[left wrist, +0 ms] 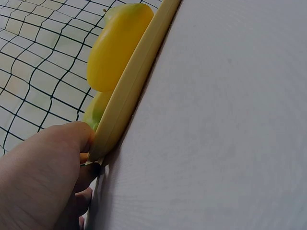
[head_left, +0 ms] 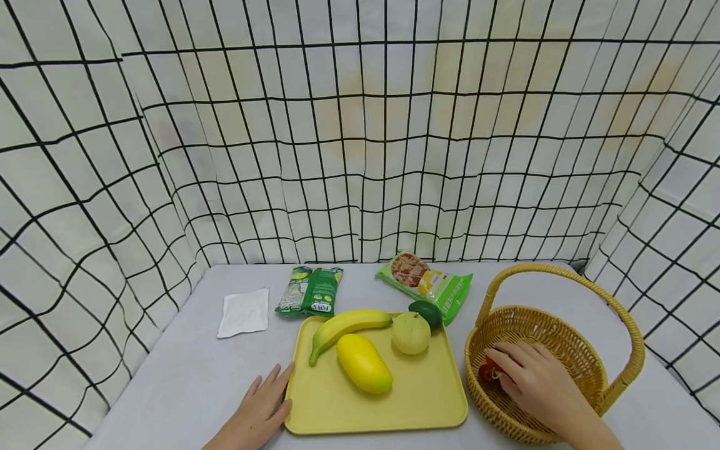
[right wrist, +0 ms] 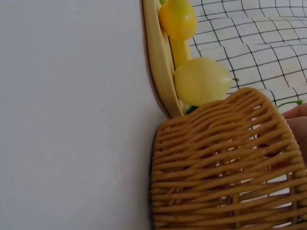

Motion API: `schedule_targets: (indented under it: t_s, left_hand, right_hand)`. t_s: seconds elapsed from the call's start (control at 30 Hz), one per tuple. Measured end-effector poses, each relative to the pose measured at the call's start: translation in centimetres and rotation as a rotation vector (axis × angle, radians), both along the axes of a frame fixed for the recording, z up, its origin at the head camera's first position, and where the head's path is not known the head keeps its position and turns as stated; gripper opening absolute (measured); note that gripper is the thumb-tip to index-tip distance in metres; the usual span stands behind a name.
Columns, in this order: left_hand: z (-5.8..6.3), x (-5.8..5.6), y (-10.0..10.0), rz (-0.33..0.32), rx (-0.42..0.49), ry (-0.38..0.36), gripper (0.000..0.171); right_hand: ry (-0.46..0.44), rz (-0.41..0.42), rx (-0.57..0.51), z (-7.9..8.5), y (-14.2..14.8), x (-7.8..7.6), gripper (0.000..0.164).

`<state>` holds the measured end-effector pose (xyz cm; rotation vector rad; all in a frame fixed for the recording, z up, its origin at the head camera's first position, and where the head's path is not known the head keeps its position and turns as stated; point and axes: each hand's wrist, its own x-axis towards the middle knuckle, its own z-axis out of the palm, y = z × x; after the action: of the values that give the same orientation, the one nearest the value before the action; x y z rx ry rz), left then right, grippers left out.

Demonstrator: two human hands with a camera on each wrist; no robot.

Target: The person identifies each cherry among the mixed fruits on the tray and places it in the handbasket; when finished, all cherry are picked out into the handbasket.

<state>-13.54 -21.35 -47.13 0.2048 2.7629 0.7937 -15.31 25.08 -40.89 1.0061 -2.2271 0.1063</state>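
Observation:
My right hand (head_left: 537, 381) reaches inside the wicker basket (head_left: 562, 319), its fingers curled over glossy red fruit (head_left: 488, 373) with thin green stems, perhaps cherries. The fingers cover part of the fruit, and in the right wrist view the basket's woven wall (right wrist: 225, 163) hides most of it. My left hand (head_left: 260, 406) rests against the left edge of the yellow tray (head_left: 416, 406), fingers extended along it. On that tray lie a banana (head_left: 349, 323), a yellow mango (head_left: 364, 364) and a round pale-yellow fruit (head_left: 410, 333). A dark green avocado (head_left: 429, 312) sits at its far right corner.
Behind the tray lie a green packet (head_left: 310, 291) and a light-green packet (head_left: 430, 284) with a food picture. A white square (head_left: 244, 312) is at the left. The basket's tall handle (head_left: 562, 270) arches over it. Grid-patterned cloth (head_left: 360, 156) hangs around the table.

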Motion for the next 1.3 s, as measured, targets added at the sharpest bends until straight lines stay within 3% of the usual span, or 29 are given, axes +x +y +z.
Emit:
schedule_targets:
  t_s: [0.43, 1.03, 1.13, 1.23, 1.3]
  left_hand:
    - [-0.3, 0.2, -0.2, -0.015, -0.001, 0.005, 0.061]
    - [-0.3, 0.0, -0.2, -0.020, 0.011, 0.015, 0.060]
    - [-0.2, 0.0, -0.1, -0.015, 0.010, 0.009, 0.060]
    - [-0.1, -0.1, 0.0, -0.008, 0.006, 0.001, 0.060]
    - [0.0, -0.2, 0.0, -0.006, 0.002, 0.002, 0.060]
  right_hand:
    - [-0.032, -0.082, -0.010, -1.6, 1.9, -0.4, 0.058]
    - [-0.080, -0.156, 0.008, -1.9, 3.4, -0.3, 0.065]
    - [-0.110, -0.179, 0.019, -1.9, 3.7, -0.4, 0.055]
    - [-0.128, -0.195, 0.026, -1.9, 4.0, -0.6, 0.034]
    - [-0.119, -0.204, 0.037, -1.9, 4.2, -0.6, 0.036]
